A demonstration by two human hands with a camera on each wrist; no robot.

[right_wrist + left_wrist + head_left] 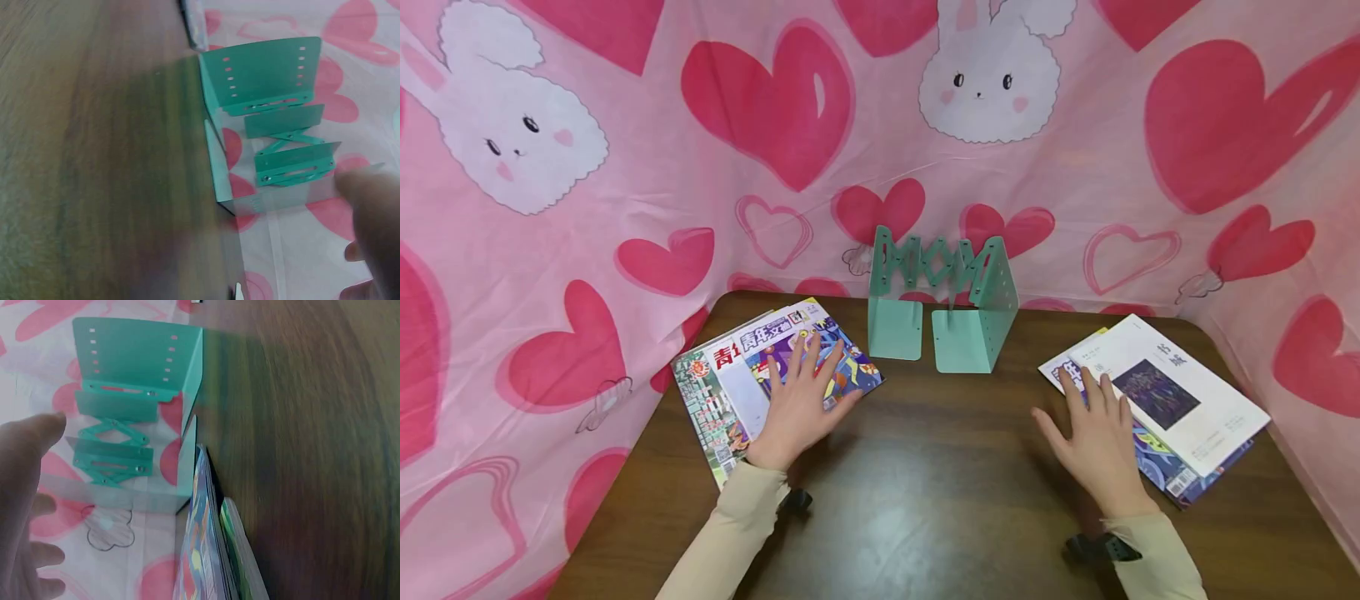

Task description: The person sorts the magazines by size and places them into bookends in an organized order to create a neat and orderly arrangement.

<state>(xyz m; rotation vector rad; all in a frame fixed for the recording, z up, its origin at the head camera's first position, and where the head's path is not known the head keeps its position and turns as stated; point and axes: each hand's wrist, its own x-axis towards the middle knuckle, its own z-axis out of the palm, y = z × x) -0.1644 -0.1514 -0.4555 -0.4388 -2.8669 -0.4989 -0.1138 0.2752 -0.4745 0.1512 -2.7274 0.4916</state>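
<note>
Left hand [796, 417]: fingers spread, gripping nothing — over left magazines [745, 392].
Right hand [1099, 446]: fingers extended, gripping nothing, at right magazines' [1180, 400] inner edge.
Magazines: flat on table [925, 467], flanking bookstand [962, 337]; probably floppy, slick — grasp edges.
Bookstand: probably stiff, light; hold side plates [1002, 308].

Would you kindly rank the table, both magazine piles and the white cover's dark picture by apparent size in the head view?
1. Table
2. Left magazine pile and right magazine pile: too alike, and both partly covered, so unranked
3. Dark picture
</note>
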